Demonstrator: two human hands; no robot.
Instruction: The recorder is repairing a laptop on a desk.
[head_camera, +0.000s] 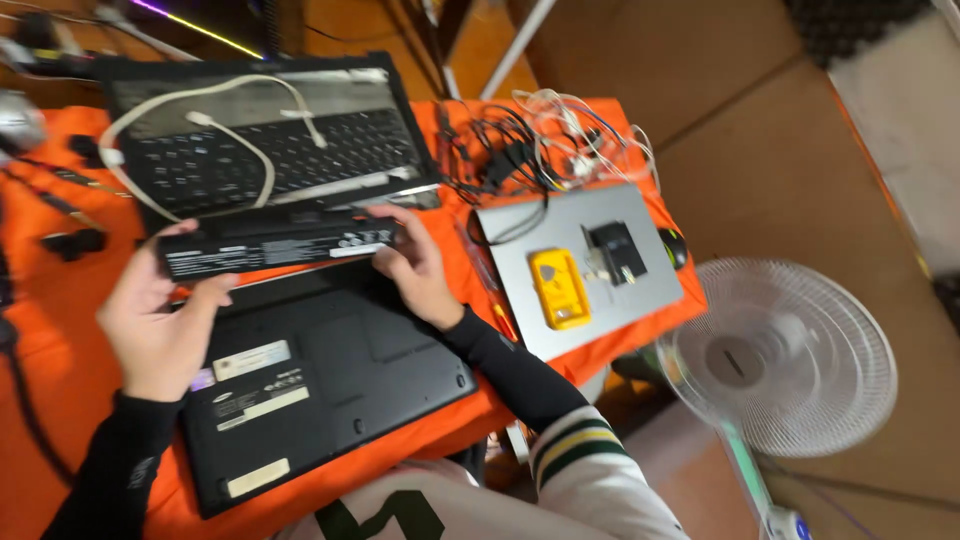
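The long battery pack (275, 247) looks like matt black plastic with pale paper labels. The upturned laptop (330, 390) under it has a matt black plastic shell, faintly sheened, with paper stickers. The second laptop (575, 260) looks like smooth silver metal or plastic; which, I cannot tell. The orange cover (60, 340) on the worktop is matt cloth. The tester (558, 288) is glossy yellow plastic. The fan (785, 355) is white plastic.
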